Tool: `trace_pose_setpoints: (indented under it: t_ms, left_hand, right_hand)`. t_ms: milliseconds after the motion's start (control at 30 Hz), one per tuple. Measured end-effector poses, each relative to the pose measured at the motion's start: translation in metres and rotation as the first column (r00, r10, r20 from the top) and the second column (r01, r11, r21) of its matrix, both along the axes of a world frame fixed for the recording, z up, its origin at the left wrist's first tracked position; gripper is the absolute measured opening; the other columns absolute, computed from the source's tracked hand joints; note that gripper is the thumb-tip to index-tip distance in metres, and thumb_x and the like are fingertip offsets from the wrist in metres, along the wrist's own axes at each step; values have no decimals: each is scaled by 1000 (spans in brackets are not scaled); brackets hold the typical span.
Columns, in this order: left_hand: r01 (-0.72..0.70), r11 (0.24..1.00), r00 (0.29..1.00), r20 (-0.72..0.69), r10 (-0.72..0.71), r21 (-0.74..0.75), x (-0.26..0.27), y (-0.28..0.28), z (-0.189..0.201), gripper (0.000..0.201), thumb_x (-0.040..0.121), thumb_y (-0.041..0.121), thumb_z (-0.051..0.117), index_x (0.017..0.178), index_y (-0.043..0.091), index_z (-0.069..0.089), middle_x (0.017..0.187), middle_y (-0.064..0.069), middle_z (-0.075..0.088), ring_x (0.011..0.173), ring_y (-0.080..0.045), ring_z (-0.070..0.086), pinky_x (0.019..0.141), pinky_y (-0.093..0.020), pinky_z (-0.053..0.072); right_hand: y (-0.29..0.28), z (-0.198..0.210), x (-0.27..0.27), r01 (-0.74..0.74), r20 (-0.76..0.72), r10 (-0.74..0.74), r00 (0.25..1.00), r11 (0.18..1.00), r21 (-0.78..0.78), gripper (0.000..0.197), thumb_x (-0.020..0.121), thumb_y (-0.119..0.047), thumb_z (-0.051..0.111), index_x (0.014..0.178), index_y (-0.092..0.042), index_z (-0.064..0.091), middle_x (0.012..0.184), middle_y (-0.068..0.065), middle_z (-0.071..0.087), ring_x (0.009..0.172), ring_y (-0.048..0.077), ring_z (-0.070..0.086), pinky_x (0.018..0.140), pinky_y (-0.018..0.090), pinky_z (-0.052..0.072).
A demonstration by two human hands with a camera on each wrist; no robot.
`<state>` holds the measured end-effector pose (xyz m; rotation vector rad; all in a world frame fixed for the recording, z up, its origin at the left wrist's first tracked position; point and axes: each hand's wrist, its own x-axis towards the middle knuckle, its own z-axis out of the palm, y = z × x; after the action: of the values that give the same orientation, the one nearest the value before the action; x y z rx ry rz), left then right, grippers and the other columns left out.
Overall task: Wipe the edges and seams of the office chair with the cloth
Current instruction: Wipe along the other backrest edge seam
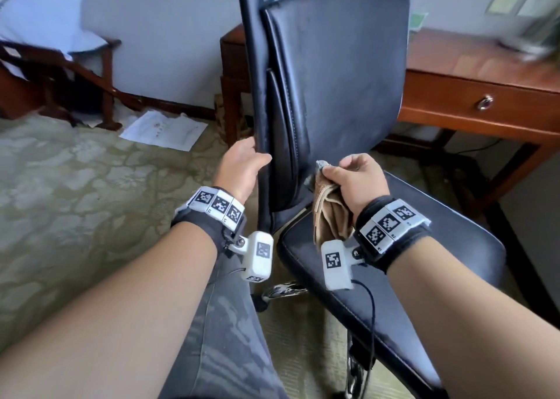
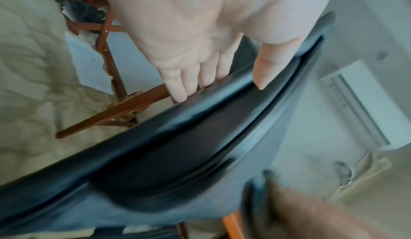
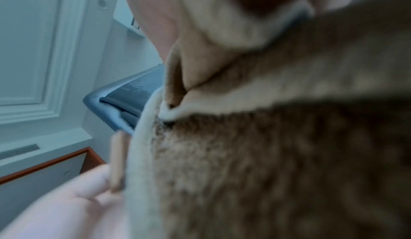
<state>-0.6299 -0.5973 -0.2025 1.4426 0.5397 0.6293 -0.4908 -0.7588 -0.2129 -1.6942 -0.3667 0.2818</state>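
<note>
A black leather office chair [image 1: 342,74] stands before me, backrest upright, seat [image 1: 424,235] to the right. My left hand [image 1: 242,159] grips the backrest's left edge low down; the left wrist view shows its fingers [image 2: 177,86] behind the edge and the thumb in front on the black edge [image 2: 200,119]. My right hand [image 1: 351,176] holds a tan cloth [image 1: 330,214] bunched in its fingers, at the bottom of the backrest just above the seat's rear. In the right wrist view the cloth [image 3: 266,155] fills most of the frame, with a corner of the chair [image 3: 124,105] behind.
A wooden desk [image 1: 472,95] with a drawer stands behind and right of the chair. A wooden stand [image 1: 91,77] with white fabric is at the back left. Papers [image 1: 163,129] lie on the patterned carpet [image 1: 75,186]. My leg in dark trousers [image 1: 224,338] is below the hands.
</note>
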Motion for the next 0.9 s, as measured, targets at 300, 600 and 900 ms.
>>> trace_pose_setpoints:
  t_ms: [300,600,900]
  left_hand:
    - [-104,994,991,88,102,16,-5,-4,68,68,95,16,69,158,12,42,155,2,50,139,-12,48,120,-35,36]
    - [-227,965,954,169,247,-128,34,28,60,35,78,56,75,109,39,79,121,2,77,119,-21,70,113,-50,48]
    - [-203,910,950,152,272,-362,54,40,150,73,98,76,39,129,19,72,122,-4,77,118,-23,72,112,-51,50]
  right_hand:
    - [-33,54,-15,-10,108,14,994,999,-38,23,67,-33,81,79,-15,75,79,3,78,75,20,72,90,52,59]
    - [4,72,2,-67,165,55,985,995,71,9,81,-13,81,78,-16,73,73,-2,74,68,14,68,76,37,59]
    - [70,171,50,-89,265,68,962,994,70,14,85,-10,75,78,-12,64,68,-6,65,62,6,60,65,22,51]
